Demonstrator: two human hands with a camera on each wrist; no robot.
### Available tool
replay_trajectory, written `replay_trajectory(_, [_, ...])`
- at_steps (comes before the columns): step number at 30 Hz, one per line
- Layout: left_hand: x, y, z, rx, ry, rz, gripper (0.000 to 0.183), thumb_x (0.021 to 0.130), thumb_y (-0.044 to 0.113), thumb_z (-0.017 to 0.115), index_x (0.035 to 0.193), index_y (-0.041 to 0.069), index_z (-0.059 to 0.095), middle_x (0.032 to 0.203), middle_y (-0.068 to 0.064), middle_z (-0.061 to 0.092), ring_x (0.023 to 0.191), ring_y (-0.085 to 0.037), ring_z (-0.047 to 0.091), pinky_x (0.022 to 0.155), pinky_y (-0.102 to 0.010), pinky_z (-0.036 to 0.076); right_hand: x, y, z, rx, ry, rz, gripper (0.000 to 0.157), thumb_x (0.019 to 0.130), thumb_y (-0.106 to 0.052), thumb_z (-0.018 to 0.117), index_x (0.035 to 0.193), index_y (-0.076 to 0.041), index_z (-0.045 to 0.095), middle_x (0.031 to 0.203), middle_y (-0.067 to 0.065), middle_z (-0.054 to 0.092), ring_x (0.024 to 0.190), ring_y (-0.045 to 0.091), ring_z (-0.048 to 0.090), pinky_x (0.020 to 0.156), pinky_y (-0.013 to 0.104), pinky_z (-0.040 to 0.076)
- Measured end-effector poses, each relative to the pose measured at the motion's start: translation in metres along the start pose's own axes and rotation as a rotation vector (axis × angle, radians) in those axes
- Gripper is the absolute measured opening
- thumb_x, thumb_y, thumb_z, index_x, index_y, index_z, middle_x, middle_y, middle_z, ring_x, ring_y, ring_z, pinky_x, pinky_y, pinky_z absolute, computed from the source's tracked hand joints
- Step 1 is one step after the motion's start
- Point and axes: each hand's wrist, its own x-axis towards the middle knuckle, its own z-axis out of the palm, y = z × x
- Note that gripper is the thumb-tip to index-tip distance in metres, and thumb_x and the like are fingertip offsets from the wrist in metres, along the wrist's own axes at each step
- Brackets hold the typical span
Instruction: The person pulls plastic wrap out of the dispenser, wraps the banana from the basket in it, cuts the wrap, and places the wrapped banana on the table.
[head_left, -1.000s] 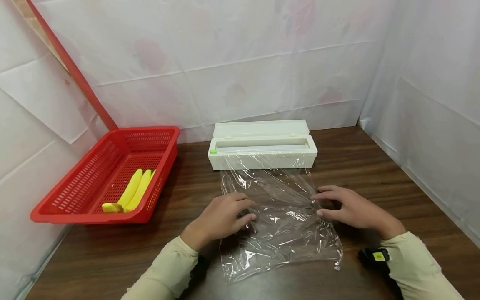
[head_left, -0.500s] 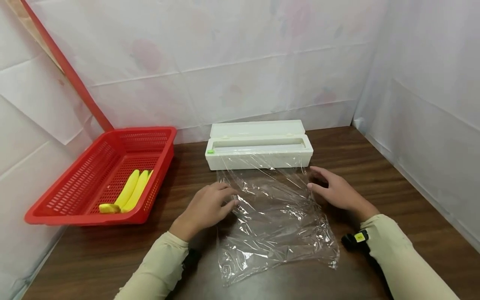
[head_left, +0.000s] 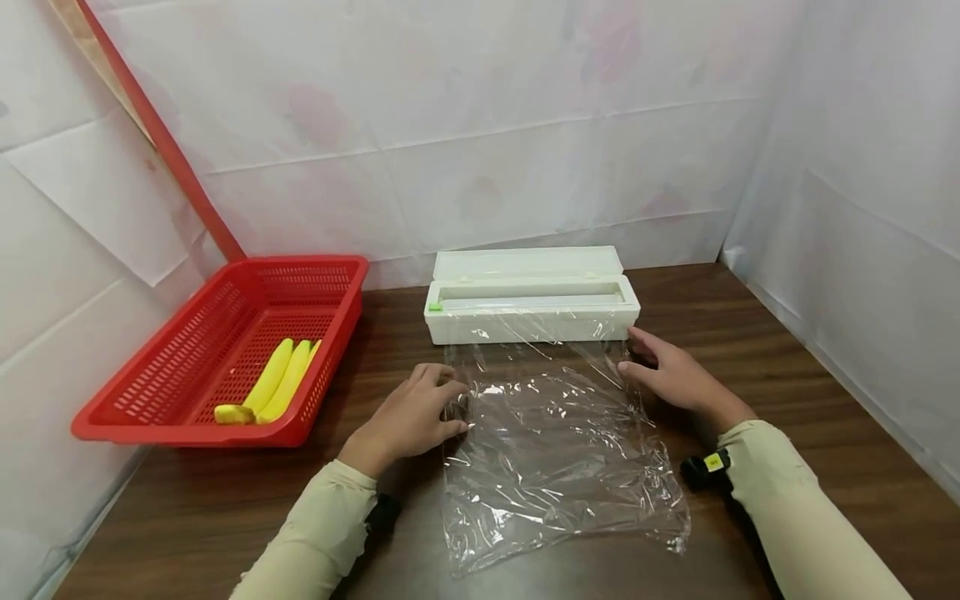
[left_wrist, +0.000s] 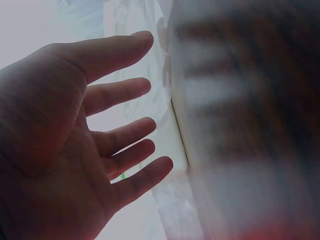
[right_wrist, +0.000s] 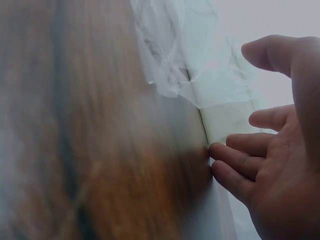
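Note:
A crinkled sheet of clear cling film (head_left: pixel 555 450) lies on the brown wooden table, drawn out from a white cling film dispenser box (head_left: pixel 534 325) whose lid (head_left: pixel 528 263) stands raised at the back. At the film's left edge is my left hand (head_left: pixel 408 421), its fingers loosely bent and apart; in the left wrist view they hold nothing. My right hand (head_left: pixel 678 375) is by the film's upper right edge, close to the box's right front corner. In the right wrist view its fingers (right_wrist: pixel 240 160) are relaxed with nothing between them.
On the left stands a red plastic basket (head_left: pixel 180 433) with several yellow bananas (head_left: pixel 281 379) in it. A red pole (head_left: pixel 165 142) slants up behind the basket. White patterned sheeting (head_left: pixel 480 125) walls in the back and sides of the table.
My right hand has moved forward from the film's crumpled right side to near the box. The left hand has shifted slightly left. The film lies flatter than before.

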Motion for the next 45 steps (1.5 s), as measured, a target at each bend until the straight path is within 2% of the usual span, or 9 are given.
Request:
replay_trajectory(9, [0.005,0.001,-0.003,-0.015,-0.013,0.006,0.046,0.085,0.032,0.08,0.126,0.014,0.069,0.134,-0.015,0.055,0.128,-0.031,0.047,0.1,-0.048,0.045,0.014,0.006,-0.007,-0.01,-0.004,0.031,0.074,0.104,-0.04,0.052,0.159,-0.001,0.02,0.15,0.03,0.039,0.134,0.046,0.043,0.108,0.06,0.034])
replay_trajectory(12, [0.007,0.0,-0.002,-0.03,-0.01,-0.007,0.046,0.088,0.033,0.077,0.129,0.014,0.067,0.133,-0.012,0.056,0.126,-0.029,0.049,0.099,-0.047,0.046,0.018,0.01,-0.007,-0.005,-0.001,0.039,0.075,0.104,-0.042,0.051,0.159,-0.002,0.02,0.147,0.03,0.044,0.133,0.046,0.045,0.107,0.06,0.035])
replay_trajectory(19, [0.005,-0.006,0.001,-0.059,-0.01,-0.094,0.044,0.092,0.037,0.071,0.131,0.016,0.066,0.133,-0.005,0.057,0.125,-0.023,0.052,0.095,-0.049,0.049,0.024,0.013,-0.004,0.022,0.013,0.053,0.076,0.104,-0.043,0.052,0.157,0.002,0.021,0.139,0.033,0.05,0.13,0.046,0.047,0.106,0.059,0.036])
replay_trajectory(26, [0.001,-0.009,-0.003,-0.063,-0.084,-0.114,0.058,0.09,0.037,0.074,0.143,0.018,0.058,0.145,-0.011,0.049,0.132,-0.03,0.046,0.099,-0.055,0.045,0.027,0.015,-0.002,0.082,0.027,-0.005,0.067,0.103,-0.03,0.057,0.153,0.006,0.031,0.158,0.026,0.029,0.133,0.045,0.044,0.107,0.057,0.036])
replay_trajectory(30, [0.001,-0.01,-0.005,-0.056,-0.162,-0.116,0.063,0.09,0.038,0.074,0.147,0.019,0.054,0.152,-0.017,0.042,0.137,-0.036,0.04,0.105,-0.056,0.039,0.025,0.019,-0.002,0.066,0.031,-0.029,0.056,0.102,-0.023,0.06,0.147,0.006,0.043,0.159,0.022,0.029,0.136,0.043,0.042,0.109,0.055,0.035])
replay_trajectory(33, [0.002,-0.013,-0.004,-0.056,-0.185,-0.119,0.063,0.09,0.04,0.075,0.146,0.022,0.054,0.153,-0.017,0.041,0.138,-0.037,0.04,0.107,-0.057,0.037,0.023,0.02,-0.001,0.05,0.036,-0.029,0.051,0.101,-0.023,0.061,0.143,0.003,0.049,0.159,0.021,0.031,0.136,0.041,0.041,0.109,0.054,0.034])
replay_trajectory(36, [0.005,-0.019,-0.002,-0.078,-0.141,-0.129,0.061,0.089,0.041,0.075,0.144,0.02,0.056,0.148,-0.013,0.048,0.134,-0.033,0.046,0.103,-0.057,0.041,0.021,0.021,0.0,0.042,0.046,-0.034,0.05,0.1,-0.024,0.062,0.142,0.002,0.052,0.158,0.02,0.032,0.135,0.041,0.043,0.108,0.055,0.034])
replay_trajectory(40, [0.013,-0.03,-0.004,-0.15,-0.049,-0.183,0.058,0.091,0.042,0.071,0.141,0.015,0.057,0.137,-0.007,0.057,0.126,-0.026,0.054,0.098,-0.055,0.046,0.021,0.022,0.001,0.035,0.061,-0.038,0.05,0.1,-0.023,0.063,0.141,0.002,0.053,0.158,0.019,0.033,0.135,0.041,0.043,0.109,0.054,0.034])
replay_trajectory(45, [0.029,-0.041,-0.008,-0.297,0.026,-0.246,0.062,0.095,0.038,0.066,0.146,0.007,0.049,0.137,-0.013,0.058,0.127,-0.031,0.054,0.103,-0.054,0.042,0.023,0.022,0.003,0.048,0.063,-0.035,0.05,0.099,-0.023,0.065,0.141,0.002,0.053,0.158,0.02,0.033,0.134,0.041,0.044,0.109,0.054,0.034])
